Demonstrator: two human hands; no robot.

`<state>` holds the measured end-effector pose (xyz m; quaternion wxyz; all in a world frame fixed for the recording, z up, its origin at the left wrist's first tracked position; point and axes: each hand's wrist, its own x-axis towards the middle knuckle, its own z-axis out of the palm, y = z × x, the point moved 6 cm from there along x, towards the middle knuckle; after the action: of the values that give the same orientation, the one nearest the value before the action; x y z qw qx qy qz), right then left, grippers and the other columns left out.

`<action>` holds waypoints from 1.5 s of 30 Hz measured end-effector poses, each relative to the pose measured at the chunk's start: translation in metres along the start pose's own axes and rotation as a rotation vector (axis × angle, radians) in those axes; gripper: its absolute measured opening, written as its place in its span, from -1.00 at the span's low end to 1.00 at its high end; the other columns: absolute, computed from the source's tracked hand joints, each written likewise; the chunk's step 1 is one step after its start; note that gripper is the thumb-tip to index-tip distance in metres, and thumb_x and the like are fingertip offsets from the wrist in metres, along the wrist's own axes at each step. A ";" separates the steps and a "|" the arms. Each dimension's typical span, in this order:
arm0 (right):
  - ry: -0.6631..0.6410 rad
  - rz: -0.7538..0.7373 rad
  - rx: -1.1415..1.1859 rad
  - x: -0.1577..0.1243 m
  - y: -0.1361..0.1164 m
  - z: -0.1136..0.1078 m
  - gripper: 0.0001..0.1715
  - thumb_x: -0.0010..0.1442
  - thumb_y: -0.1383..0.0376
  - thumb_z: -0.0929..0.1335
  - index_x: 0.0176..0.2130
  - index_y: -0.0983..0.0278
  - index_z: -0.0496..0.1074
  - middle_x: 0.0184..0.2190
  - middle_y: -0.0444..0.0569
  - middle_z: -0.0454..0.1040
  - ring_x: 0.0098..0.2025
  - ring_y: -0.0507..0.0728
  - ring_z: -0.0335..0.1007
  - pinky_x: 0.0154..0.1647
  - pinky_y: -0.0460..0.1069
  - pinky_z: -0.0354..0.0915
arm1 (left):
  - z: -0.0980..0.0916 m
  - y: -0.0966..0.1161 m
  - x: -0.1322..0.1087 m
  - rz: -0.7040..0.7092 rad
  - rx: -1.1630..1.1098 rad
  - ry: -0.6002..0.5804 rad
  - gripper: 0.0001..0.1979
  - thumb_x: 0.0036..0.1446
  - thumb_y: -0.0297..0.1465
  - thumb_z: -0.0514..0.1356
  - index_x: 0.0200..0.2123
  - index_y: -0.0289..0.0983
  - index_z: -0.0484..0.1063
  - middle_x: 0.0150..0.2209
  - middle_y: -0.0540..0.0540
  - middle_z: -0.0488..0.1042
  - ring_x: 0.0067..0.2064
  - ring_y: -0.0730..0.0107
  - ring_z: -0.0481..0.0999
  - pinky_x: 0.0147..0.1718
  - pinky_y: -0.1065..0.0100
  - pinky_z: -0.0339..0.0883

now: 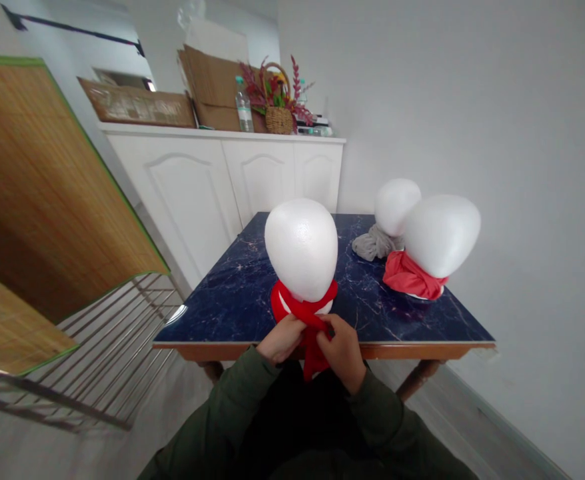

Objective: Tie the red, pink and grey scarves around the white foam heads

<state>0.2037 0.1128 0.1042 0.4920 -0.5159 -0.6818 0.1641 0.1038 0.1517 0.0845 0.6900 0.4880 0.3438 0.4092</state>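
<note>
At the near table [232, 303] edge, both hands – left hand [282, 339], right hand [342, 350] – pinch the red scarf [308, 319] around the foam head [301, 248]; wrapped already, knot looks unfinished – ends dangling.

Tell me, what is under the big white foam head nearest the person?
A red scarf wraps the neck of the nearest foam head, above the dark marble table. The left hand and right hand grip its ends. Scarf and hands hide the base.
</note>
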 end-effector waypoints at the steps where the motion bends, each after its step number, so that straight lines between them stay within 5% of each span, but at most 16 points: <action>1: 0.045 0.032 -0.017 0.003 0.007 -0.010 -0.75 -0.01 0.43 0.22 -0.28 0.29 0.36 -0.37 -0.06 0.43 -0.33 0.09 0.33 -0.27 -0.04 0.23 | -0.006 0.005 0.000 -0.021 -0.054 -0.005 -0.90 -0.05 -0.48 0.09 -0.42 -0.34 0.38 -0.47 -0.08 0.47 -0.38 0.39 0.44 -0.37 0.38 0.34; 7: 0.266 0.146 -0.295 0.036 0.073 -0.080 -0.74 -0.04 0.41 0.19 -0.32 0.33 0.38 -0.40 0.00 0.43 -0.35 0.13 0.33 -0.27 -0.01 0.23 | -0.093 0.048 -0.006 -0.016 -0.205 0.185 -0.77 -0.08 -0.34 0.20 -0.60 -0.33 0.24 -0.75 0.15 0.16 -0.77 0.73 0.04 -0.78 0.60 -0.02; 10: 0.166 0.144 -0.367 0.053 0.091 -0.074 -0.68 -0.02 0.41 0.18 -0.25 0.37 0.39 -0.32 0.05 0.44 -0.26 0.15 0.34 -0.17 0.01 0.22 | -0.123 0.052 -0.006 0.014 0.056 0.299 -0.77 -0.17 -0.33 0.27 -0.49 -0.34 0.32 -0.66 0.09 0.33 -0.73 0.70 0.17 -0.75 0.59 0.06; 12: 0.049 0.123 -0.398 0.057 0.089 -0.049 -0.63 0.00 0.42 0.18 -0.19 0.40 0.38 -0.23 0.10 0.43 -0.17 0.16 0.32 -0.08 0.01 0.18 | -0.122 0.042 -0.003 0.030 0.191 0.309 -0.64 -0.20 -0.32 0.29 -0.29 -0.34 0.36 -0.47 -0.02 0.47 -0.55 0.53 0.40 -0.57 0.51 0.27; 16: -0.111 0.103 -0.434 0.054 0.071 0.004 -0.50 0.01 0.46 0.17 -0.01 0.39 0.27 -0.09 0.12 0.37 -0.03 0.19 0.23 0.02 0.07 0.09 | -0.087 0.025 0.004 0.175 0.424 0.212 -0.42 -0.11 -0.24 0.22 0.00 -0.35 0.24 -0.05 -0.18 0.40 -0.07 0.23 0.41 -0.08 0.25 0.26; 19: -0.084 0.106 -0.362 0.051 0.063 0.009 -0.49 0.02 0.49 0.12 -0.02 0.35 0.27 -0.14 0.08 0.40 -0.08 0.18 0.27 -0.02 0.06 0.12 | -0.060 0.023 0.003 0.280 0.640 0.226 -0.37 -0.05 -0.23 0.16 0.10 -0.34 0.14 0.05 -0.17 0.30 0.06 0.20 0.29 0.06 0.21 0.10; 22: 0.025 0.111 -0.244 0.046 0.066 -0.022 -0.52 0.02 0.49 0.07 -0.10 0.36 0.32 -0.21 0.06 0.43 -0.17 0.13 0.33 -0.10 -0.01 0.19 | -0.028 0.020 0.000 0.350 0.752 0.193 -0.40 0.00 -0.26 0.13 0.12 -0.30 0.11 0.09 -0.14 0.25 0.09 0.20 0.25 0.09 0.22 0.05; 25: 0.180 0.131 -0.259 0.025 0.078 -0.075 -0.52 0.03 0.43 0.07 -0.09 0.37 0.32 -0.17 0.08 0.42 -0.13 0.14 0.31 -0.09 0.01 0.19 | 0.017 0.010 0.001 0.378 0.739 0.031 -0.44 0.04 -0.30 0.10 0.13 -0.27 0.10 0.08 -0.12 0.26 0.07 0.23 0.27 0.07 0.23 0.09; 32: 0.471 0.331 -0.563 -0.066 0.137 -0.193 -0.53 0.03 0.27 0.10 -0.21 0.44 0.40 -0.33 0.19 0.44 -0.27 0.25 0.34 -0.30 0.07 0.24 | 0.131 -0.023 0.014 0.449 0.836 -0.297 -0.30 -0.04 -0.25 0.15 0.16 -0.33 0.03 0.12 -0.23 0.18 0.12 0.10 0.17 0.10 0.14 0.01; 36: 0.501 0.234 -0.820 -0.092 0.164 -0.237 -0.51 0.00 0.22 0.12 -0.24 0.42 0.43 -0.27 0.21 0.43 -0.20 0.30 0.31 -0.25 0.09 0.22 | 0.185 -0.033 0.025 0.514 0.865 -0.489 -0.25 -0.05 -0.23 0.14 0.17 -0.41 -0.03 0.11 -0.30 0.17 0.13 0.06 0.13 0.08 0.16 0.04; 40: 0.422 0.176 -0.985 -0.082 0.184 -0.258 -0.57 -0.01 0.28 0.12 -0.29 0.40 0.45 -0.32 0.18 0.44 -0.22 0.28 0.31 -0.26 0.08 0.21 | 0.211 -0.042 0.047 0.496 0.892 -0.556 -0.24 -0.05 -0.22 0.13 0.17 -0.44 -0.05 0.02 -0.31 0.27 0.07 0.06 0.21 0.02 0.17 0.12; 45: 0.388 0.194 -0.982 -0.043 0.202 -0.260 -0.61 -0.08 0.35 0.13 -0.35 0.38 0.45 -0.42 0.15 0.44 -0.28 0.26 0.32 -0.29 0.07 0.22 | 0.211 -0.049 0.078 0.437 0.944 -0.505 -0.30 -0.06 -0.23 0.14 0.13 -0.36 -0.01 -0.03 -0.26 0.32 -0.02 0.12 0.32 -0.06 0.20 0.19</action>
<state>0.5308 0.0858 0.0553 0.2922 -0.7670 -0.5238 -0.2279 0.3328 0.1302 0.0920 0.3576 0.8853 0.2052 0.2152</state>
